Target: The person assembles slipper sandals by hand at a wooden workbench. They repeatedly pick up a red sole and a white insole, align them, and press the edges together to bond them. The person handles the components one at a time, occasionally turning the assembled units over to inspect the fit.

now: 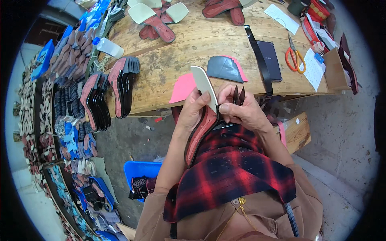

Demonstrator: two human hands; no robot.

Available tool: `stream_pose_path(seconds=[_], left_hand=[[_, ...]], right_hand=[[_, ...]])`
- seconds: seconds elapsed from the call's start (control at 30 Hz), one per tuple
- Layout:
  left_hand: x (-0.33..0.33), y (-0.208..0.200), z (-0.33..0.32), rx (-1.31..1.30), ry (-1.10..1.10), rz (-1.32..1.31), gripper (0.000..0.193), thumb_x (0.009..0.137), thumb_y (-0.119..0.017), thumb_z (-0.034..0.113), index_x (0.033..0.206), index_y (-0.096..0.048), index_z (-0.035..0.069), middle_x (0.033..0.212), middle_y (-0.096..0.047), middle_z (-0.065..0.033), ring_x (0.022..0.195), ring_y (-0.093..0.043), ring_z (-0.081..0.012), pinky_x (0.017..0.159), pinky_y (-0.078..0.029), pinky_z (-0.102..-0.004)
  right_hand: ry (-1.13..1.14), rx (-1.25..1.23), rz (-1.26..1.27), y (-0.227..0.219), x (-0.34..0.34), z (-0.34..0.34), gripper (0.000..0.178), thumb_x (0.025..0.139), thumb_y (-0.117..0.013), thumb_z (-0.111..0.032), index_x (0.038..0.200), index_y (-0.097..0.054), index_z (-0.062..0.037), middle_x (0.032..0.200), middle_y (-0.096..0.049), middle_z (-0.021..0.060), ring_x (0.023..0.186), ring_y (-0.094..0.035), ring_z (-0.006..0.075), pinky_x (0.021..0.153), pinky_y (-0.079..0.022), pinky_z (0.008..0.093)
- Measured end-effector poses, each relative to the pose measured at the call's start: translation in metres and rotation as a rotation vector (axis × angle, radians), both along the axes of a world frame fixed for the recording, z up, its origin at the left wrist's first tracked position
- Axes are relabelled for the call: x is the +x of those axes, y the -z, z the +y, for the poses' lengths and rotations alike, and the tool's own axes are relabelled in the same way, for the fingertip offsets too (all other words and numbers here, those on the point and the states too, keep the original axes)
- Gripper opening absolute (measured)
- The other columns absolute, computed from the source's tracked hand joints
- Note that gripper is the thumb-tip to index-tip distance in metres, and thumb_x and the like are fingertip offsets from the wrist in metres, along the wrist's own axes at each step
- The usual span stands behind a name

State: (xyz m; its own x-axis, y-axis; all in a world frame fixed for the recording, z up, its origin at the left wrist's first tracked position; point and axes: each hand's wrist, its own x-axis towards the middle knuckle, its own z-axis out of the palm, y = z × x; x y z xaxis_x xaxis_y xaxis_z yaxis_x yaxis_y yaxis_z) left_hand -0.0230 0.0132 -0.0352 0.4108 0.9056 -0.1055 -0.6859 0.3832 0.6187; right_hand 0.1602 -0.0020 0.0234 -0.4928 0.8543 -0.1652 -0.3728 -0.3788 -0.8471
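My left hand (189,114) is closed around a shoe insole (204,125), thumb on its cream toe part. The insole stands tilted above my lap, its red, dark-edged heel part pointing down. My right hand (243,110) is closed at the insole's right edge, thumb and forefinger pinched together there. Two dark pointed blades stick up from this hand, apparently thread snips (239,95). What the right fingertips pinch is too small to make out. A red and black checked apron (237,168) lies under both hands.
Stacks of red-topped insoles (92,104) stand at the wooden table's (161,68) left edge. Pink sheet (183,87) and grey pieces (225,67) lie ahead. Orange-handled scissors (295,60), a dark phone-like slab (270,60) and a black strap (257,56) are right. A blue bin (138,170) stands below left.
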Motion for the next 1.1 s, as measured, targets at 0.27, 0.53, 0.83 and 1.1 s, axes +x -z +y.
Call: stream_pose_path(seconds=[0.27,0.53,0.83,1.1], left_hand=[[-0.002,-0.011,-0.011,-0.014,0.087,-0.033,0.044,0.086,-0.075,0.019,0.120,-0.051,0.004,0.101,-0.061,-0.0038,0.091,-0.063,-0.0149,0.082,-0.053,-0.0309],[-0.007,-0.028,-0.008,0.036,-0.188,0.515,0.040,0.086,-0.072,0.012,0.120,-0.055,-0.001,0.101,-0.067,-0.0077,0.088,-0.065,-0.0133,0.079,-0.054,-0.0288],[-0.001,-0.021,-0.016,-0.034,-0.197,0.579,0.037,0.085,-0.073,0.009,0.116,-0.056,-0.002,0.101,-0.067,-0.0086,0.085,-0.066,-0.0127,0.076,-0.054,-0.0272],[-0.004,-0.029,0.003,0.116,-0.224,0.898,0.040,0.084,-0.075,0.014,0.116,-0.056,-0.003,0.102,-0.067,-0.0101,0.090,-0.064,-0.0143,0.080,-0.053,-0.0290]], right_hand=[[-0.232,0.112,-0.075,-0.007,0.013,-0.001,0.018,0.092,-0.067,-0.017,0.094,-0.051,-0.0093,0.079,-0.048,-0.0057,0.066,-0.040,0.0026,0.057,-0.033,0.0196],[-0.005,0.583,-0.481,0.019,0.009,-0.011,0.017,0.095,-0.059,-0.011,0.096,-0.045,-0.0020,0.078,-0.049,0.0074,0.067,-0.048,0.0188,0.064,-0.043,0.0336],[0.148,0.872,-0.683,0.038,0.005,-0.028,0.026,0.083,-0.064,0.004,0.094,-0.041,-0.0007,0.082,-0.048,0.0153,0.066,-0.054,0.0360,0.056,-0.043,0.0422],[0.203,0.656,-0.849,0.031,0.003,-0.019,0.025,0.087,-0.068,-0.011,0.100,-0.048,-0.0024,0.090,-0.056,0.0175,0.078,-0.061,0.0381,0.062,-0.048,0.0436]])
